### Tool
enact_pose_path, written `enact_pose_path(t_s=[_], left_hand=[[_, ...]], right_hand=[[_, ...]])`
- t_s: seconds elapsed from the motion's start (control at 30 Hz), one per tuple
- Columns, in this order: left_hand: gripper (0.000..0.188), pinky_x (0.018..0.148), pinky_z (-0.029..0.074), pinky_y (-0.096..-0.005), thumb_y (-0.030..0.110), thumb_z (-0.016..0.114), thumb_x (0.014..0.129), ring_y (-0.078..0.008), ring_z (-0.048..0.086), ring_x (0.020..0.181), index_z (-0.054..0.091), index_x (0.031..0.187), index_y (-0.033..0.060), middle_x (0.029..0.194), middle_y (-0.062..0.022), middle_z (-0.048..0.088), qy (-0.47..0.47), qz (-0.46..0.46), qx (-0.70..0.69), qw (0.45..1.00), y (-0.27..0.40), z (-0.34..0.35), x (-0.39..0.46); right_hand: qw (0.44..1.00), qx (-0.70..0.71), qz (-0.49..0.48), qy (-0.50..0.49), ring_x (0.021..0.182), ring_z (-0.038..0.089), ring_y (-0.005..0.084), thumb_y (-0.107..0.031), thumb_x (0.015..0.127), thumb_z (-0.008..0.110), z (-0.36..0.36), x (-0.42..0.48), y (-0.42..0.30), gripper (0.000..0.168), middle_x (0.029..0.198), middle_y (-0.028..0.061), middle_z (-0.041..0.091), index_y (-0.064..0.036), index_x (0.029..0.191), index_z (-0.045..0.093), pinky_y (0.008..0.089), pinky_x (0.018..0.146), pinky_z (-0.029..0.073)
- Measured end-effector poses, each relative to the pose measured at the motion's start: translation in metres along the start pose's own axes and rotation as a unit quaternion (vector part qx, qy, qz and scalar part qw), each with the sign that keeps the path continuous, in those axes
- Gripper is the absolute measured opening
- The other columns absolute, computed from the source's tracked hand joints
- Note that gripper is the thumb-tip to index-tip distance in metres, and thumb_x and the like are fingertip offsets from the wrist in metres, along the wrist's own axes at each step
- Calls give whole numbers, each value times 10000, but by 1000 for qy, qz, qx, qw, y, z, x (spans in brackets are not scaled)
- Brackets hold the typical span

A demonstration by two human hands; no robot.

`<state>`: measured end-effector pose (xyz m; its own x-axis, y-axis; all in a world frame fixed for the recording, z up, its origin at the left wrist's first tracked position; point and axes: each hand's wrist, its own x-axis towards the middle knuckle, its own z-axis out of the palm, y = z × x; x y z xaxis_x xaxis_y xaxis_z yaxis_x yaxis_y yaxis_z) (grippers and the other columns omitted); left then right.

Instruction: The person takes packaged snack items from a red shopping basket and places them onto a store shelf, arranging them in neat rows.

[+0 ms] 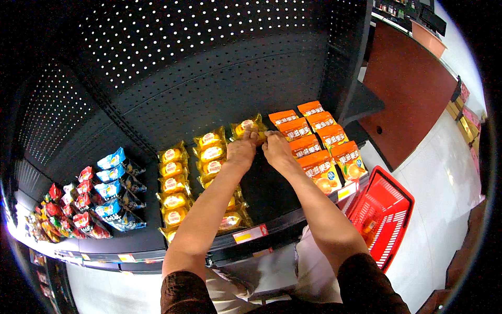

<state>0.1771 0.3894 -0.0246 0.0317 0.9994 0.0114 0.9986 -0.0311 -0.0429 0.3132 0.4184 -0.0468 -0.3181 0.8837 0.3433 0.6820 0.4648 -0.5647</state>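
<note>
At the back of the black shelf (270, 192), my left hand (240, 153) reaches in with its fingers over a yellow-wrapped snack cake (261, 137). My right hand (277, 148) is at the right side of this cake, its fingers bent and their tips against the wrapper. Both hands partly hide the packet. Just behind it lies another wrapped cake (246, 126). To the left of my hands runs a row of matching cakes (212, 153), partly covered by my left forearm. A further row of cakes (172, 184) lies beyond that.
Orange fruit-snack pouches (318, 170) stand in two rows close to my right forearm. Blue-and-black bags (113, 188) and red bags (83, 202) fill the left part. A perforated back panel (219, 74) rises behind. On the floor at right is a red shopping basket (392, 208).
</note>
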Motion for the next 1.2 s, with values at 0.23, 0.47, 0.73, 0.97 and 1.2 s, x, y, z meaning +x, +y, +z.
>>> enact_pose_path(t_s=[0.23,0.47,0.73,0.97,1.2], left_hand=[[569,774,591,-408,64,443,944,-336,675,1056,330,1500,93,1571,-165,307,19,-5,30,999,19,-21,-29],[573,808,579,-397,180,625,873,-323,648,1070,454,1386,-9,1442,-182,466,82,94,15,992,71,-35,-141],[639,1028,452,-437,302,669,869,-345,484,1264,461,1383,-16,1456,-169,452,31,162,-51,985,119,-14,-223],[772,1098,350,-462,341,707,827,-363,437,1299,387,1451,18,1474,-191,431,52,152,-30,986,137,19,-215],[795,1067,388,-461,238,752,773,-357,473,1264,391,1455,48,1446,-168,470,37,120,-32,992,142,30,-204]], right_hand=[[997,31,-31,67,1026,624,428,-49,835,617,-5,1,1,270,1049,281,657,66,1078,639,475,895,520],[977,101,-76,173,1064,628,386,32,860,558,-32,0,-7,317,1124,223,647,10,1166,633,437,922,520],[929,279,-125,210,796,634,119,-82,986,548,-86,-43,-24,219,1045,73,673,-85,1187,634,246,685,537],[918,351,-25,181,802,606,63,-173,1019,536,-185,-163,62,261,1054,31,673,-51,1240,602,209,645,499],[886,279,359,95,814,644,125,-171,1020,523,-175,-347,315,256,997,48,686,-46,1223,619,269,640,554]])
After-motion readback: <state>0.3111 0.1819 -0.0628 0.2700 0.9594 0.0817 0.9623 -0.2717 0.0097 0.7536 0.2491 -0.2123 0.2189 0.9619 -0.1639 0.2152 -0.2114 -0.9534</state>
